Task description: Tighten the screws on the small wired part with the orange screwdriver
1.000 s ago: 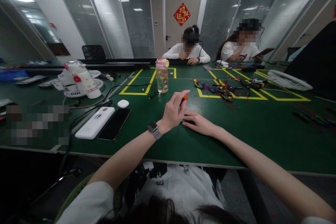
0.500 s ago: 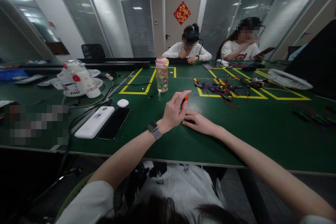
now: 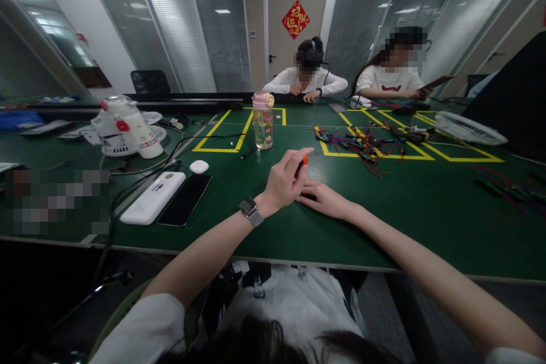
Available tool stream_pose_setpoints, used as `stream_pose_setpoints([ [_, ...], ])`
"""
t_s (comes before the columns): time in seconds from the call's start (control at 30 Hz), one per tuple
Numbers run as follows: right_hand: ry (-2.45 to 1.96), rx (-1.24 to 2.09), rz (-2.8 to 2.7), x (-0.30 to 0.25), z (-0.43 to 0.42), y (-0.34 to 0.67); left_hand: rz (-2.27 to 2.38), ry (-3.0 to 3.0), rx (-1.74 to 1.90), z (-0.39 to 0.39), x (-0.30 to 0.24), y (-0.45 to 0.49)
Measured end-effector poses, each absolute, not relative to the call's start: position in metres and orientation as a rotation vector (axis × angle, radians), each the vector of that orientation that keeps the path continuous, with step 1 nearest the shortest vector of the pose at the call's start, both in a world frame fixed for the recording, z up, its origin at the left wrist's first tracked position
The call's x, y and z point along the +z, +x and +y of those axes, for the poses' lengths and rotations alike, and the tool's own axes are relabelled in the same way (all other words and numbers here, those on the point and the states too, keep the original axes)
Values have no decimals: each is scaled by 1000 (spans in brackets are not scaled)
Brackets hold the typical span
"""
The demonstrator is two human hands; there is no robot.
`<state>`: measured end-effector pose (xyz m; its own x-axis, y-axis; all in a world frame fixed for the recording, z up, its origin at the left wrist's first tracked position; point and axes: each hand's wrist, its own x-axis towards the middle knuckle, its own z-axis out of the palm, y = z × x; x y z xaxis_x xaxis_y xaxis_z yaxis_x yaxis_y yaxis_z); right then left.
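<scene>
My left hand [image 3: 284,179], with a watch on the wrist, is raised just above the table with fingers and thumb closed round a small orange-and-black object [image 3: 305,160]. Most of that object is hidden behind the fingers, so its kind does not show. Low on the green table, my right hand [image 3: 326,200] touches or nearly touches the left one. Its fingers curl over something dark that I cannot make out. A clear water bottle [image 3: 263,125] with a pink lid stands beyond my hands.
To the left lie a white power bank [image 3: 153,198], a black phone [image 3: 186,200] and a small white case [image 3: 198,166]. A white fan [image 3: 115,133] and cables stand behind them. Tangled wires [image 3: 362,143] lie on yellow tape at right. Two people sit opposite.
My hands have hardly moved. The person at the far right has lowered a hand from near the head to the tablet.
</scene>
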<state>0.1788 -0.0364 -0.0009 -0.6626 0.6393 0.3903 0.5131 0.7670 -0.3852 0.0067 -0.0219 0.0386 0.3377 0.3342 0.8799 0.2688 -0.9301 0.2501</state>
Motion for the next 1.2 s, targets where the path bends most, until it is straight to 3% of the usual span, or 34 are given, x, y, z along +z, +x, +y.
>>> stream_pose_setpoints([
  [1.2,-882,314,-2424,-6,-34,180,535,2604,1616,-26,42,7],
])
